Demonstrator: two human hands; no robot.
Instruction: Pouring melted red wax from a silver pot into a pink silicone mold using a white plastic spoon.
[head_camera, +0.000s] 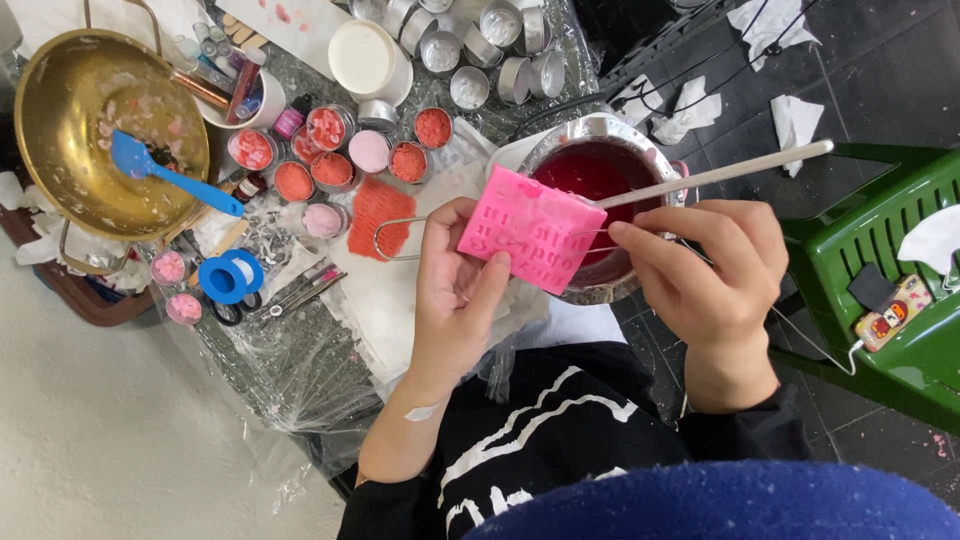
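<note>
- Plastic sheeting (300, 370) covers a cluttered worktable beside a dark tiled floor (880, 60).
- The left hand (455, 285) grips a pink silicone mould (532, 228) by its lower left edge, thumb pressed on its face, fingers curled behind.
- The right hand (705, 265) sits just right of the mould, fingertips pinched together at its right edge; what they pinch is too small to tell.
- The mould is held between both hands, tilted, directly over a metal pot of red liquid (600, 175).
- A long white stick (720, 175) rests across the pot's rim.
- Left of the hands lie small tins of pink and orange wax (330, 128), a blue tape roll (230, 275) and a brass bowl (60, 110) holding a blue spatula (165, 170).
- A green plastic chair (870, 235) stands on the right.
</note>
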